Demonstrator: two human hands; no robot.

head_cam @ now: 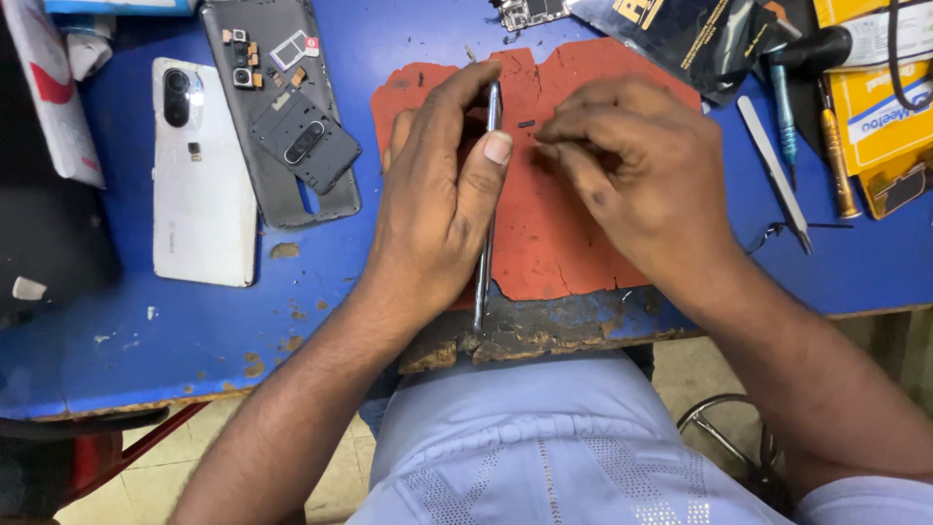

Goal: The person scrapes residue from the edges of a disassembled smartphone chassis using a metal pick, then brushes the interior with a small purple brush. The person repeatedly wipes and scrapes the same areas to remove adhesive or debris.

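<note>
on the red mat (544, 243), the left hand (437, 204) grips an edge-up phone (483, 262), the right hand's (632, 165) fingers pinched closed beside it, tweezers (775, 173) lying right of the mat.

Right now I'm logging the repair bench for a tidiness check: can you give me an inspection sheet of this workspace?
Surface: blue table, chipped front edge; cracked red mat on it.
Job's things: thin phone stood on edge on the mat.
Clutter: white phone back, grey back cover with camera parts, tweezers, screwdrivers, yellow packets.
Hands: left hand grips the phone; right hand pinches something too small to tell.
Cables: black cable at top right.
Surroundings: tiled floor, red stool frame.
</note>
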